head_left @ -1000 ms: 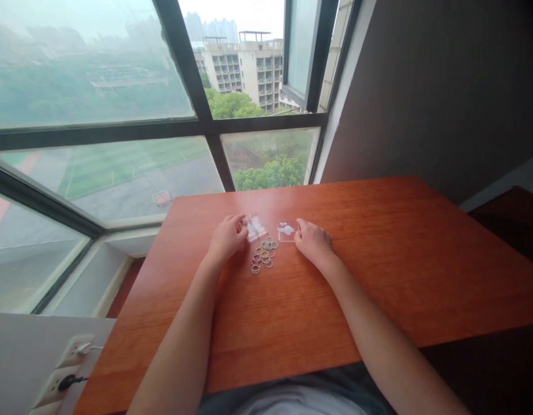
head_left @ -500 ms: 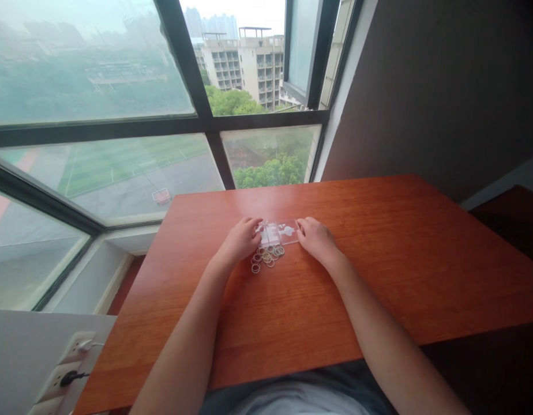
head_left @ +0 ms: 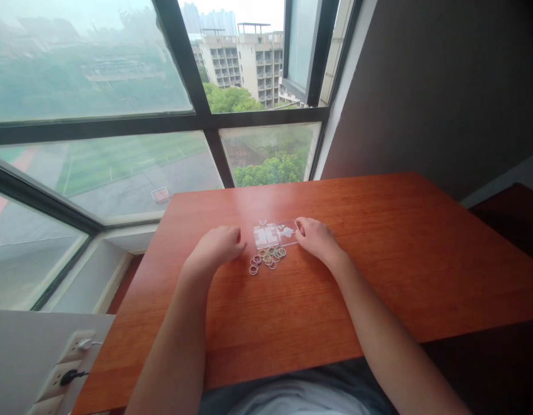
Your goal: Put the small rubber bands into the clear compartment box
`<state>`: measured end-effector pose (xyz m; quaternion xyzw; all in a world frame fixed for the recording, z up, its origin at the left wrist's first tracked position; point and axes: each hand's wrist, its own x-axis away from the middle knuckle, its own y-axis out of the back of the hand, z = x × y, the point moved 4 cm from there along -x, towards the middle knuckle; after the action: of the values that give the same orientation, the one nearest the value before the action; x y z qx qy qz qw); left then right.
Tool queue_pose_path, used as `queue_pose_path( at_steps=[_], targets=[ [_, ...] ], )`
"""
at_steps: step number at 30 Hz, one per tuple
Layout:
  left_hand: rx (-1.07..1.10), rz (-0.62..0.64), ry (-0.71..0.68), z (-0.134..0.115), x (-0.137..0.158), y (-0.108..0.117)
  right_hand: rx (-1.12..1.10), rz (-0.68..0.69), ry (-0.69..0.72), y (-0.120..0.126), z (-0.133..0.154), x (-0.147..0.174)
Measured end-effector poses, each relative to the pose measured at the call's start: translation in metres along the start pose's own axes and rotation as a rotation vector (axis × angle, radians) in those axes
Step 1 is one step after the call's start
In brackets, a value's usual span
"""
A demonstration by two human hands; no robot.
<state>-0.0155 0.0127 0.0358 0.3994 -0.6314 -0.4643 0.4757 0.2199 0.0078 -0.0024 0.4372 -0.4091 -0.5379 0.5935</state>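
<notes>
A clear plastic box (head_left: 266, 235) with white printing lies open on the table, its transparent lid (head_left: 287, 233) spread out to the right. My right hand (head_left: 314, 236) pinches the lid's right edge between thumb and fingers. Left of the box and apart from it, my left hand (head_left: 221, 245) hovers low over the table. Its fingers are bent, thumb and forefinger are apart, and nothing shows between them. Several small pale hair ties (head_left: 269, 257) in muted colours lie in a loose cluster just in front of the box, nearer to me.
The reddish-brown wooden table (head_left: 292, 311) reaches up to large dark-framed windows (head_left: 206, 122). A dark wall (head_left: 422, 104) rises on the right. At lower left, wall sockets (head_left: 61, 374) hold plugs with cords beside the table edge.
My left hand has let go of the box's left side and moved left, away from it. My right hand stays at the lid's edge. The hair ties lie much as before.
</notes>
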Motion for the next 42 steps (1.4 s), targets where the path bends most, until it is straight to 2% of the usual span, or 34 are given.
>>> queue_pose_path(
  at_steps=[4, 9, 12, 15, 17, 20, 22, 28, 37, 42],
  targets=[
    [0.035, 0.218, -0.062, -0.017, 0.012, -0.003, 0.030, 0.010, 0.025, 0.000, 0.002, 0.000],
    [-0.043, 0.175, -0.187, -0.060, 0.020, -0.005, 0.048, 0.003, 0.047, -0.001, 0.002, 0.000],
    [0.006, 0.202, -0.265, -0.068, 0.019, -0.008, 0.056, -0.001, 0.055, -0.002, 0.002, 0.000],
    [0.151, 0.273, -0.274, -0.054, 0.015, -0.007, 0.062, 0.008, 0.053, -0.002, 0.003, 0.001],
    [0.240, 0.211, -0.201, -0.039, 0.011, 0.000, 0.072, 0.022, 0.044, -0.002, 0.003, 0.001],
    [0.119, 0.063, -0.018, -0.016, 0.003, 0.007, 0.093, 0.049, 0.024, -0.001, 0.004, 0.002],
    [0.066, 0.006, 0.044, -0.009, -0.002, 0.006, 0.103, 0.071, 0.011, -0.001, 0.004, 0.002],
    [0.067, -0.011, -0.001, -0.010, -0.015, -0.012, 0.092, 0.100, 0.010, -0.004, 0.006, 0.002],
    [0.069, -0.066, -0.012, -0.014, -0.014, -0.014, 0.081, 0.059, 0.026, -0.003, 0.001, 0.002],
    [0.163, -0.050, 0.028, -0.003, -0.021, -0.016, 0.042, 0.015, 0.023, -0.002, -0.003, 0.001]
  ],
)
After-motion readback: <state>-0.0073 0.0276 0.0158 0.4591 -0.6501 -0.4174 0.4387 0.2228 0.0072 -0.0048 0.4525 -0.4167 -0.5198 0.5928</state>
